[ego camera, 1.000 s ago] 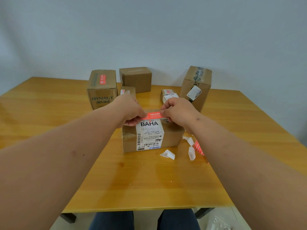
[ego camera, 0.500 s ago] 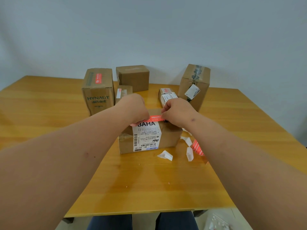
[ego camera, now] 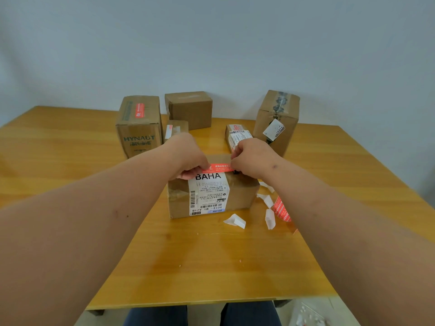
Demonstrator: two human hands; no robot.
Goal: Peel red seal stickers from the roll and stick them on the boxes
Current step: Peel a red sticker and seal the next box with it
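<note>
A red seal sticker (ego camera: pixel 219 167) stretches between my hands along the top front edge of a brown box (ego camera: pixel 240 196) with a white BAHA shipping label. My left hand (ego camera: pixel 186 156) pinches the sticker's left end and my right hand (ego camera: pixel 251 157) pinches its right end. The sticker lies low over the box top; whether it touches the cardboard I cannot tell. The red sticker roll (ego camera: pixel 281 209) lies on the table just right of the box, partly hidden by my right forearm.
White backing scraps (ego camera: pixel 235 221) lie by the box's front right corner. Behind stand a HYNAUT box (ego camera: pixel 138 130) with a red sticker on top, a plain box (ego camera: pixel 189 109), two small boxes (ego camera: pixel 236 136) and a tall taped box (ego camera: pixel 277 118). The wooden table (ego camera: pixel 70 161) fills the view.
Both hands have lowered the sticker slightly toward the box top and stretched it flatter. The camera has shifted a little; the boxes stay in place.
</note>
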